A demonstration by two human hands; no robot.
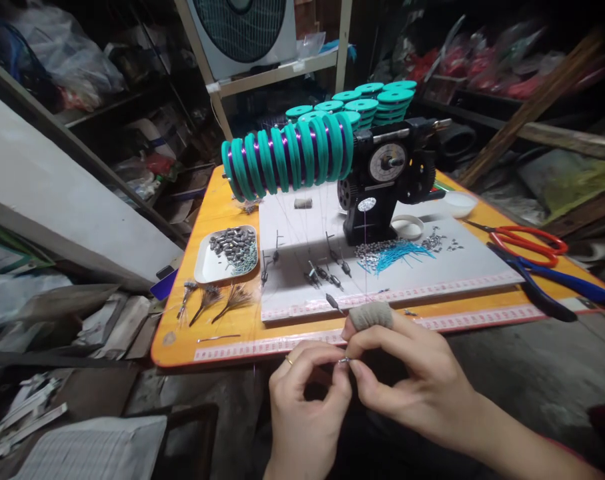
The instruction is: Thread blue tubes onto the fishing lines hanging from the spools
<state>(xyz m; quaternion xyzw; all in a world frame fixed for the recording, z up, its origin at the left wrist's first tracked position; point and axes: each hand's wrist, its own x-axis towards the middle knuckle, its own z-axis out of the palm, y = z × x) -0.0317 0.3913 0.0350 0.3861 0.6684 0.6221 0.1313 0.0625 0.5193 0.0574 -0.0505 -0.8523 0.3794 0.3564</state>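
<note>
In front of the table edge, my left hand (307,393) pinches a small shiny metal piece (344,361) between thumb and index finger. It looks like a fishing swivel, but is too small to be sure. My right hand (415,370) pinches at the other end of the same piece, its fingertips nearly touching the left ones. A grey cloth wrap (371,316) covers one right finger. Just beyond the hands lies a dark lead sinker (334,303). A thin line (365,267) runs down from the winding machine (377,180) towards my right hand.
Teal spools (287,157) of purple line sit on the machine's shaft, with more stacked behind. On the yellow table (182,337) are a white tray (202,267) of sinkers, blue tubes (399,255), metal bits (435,240), orange-handled scissors (527,243) and blue-handled pliers (577,283).
</note>
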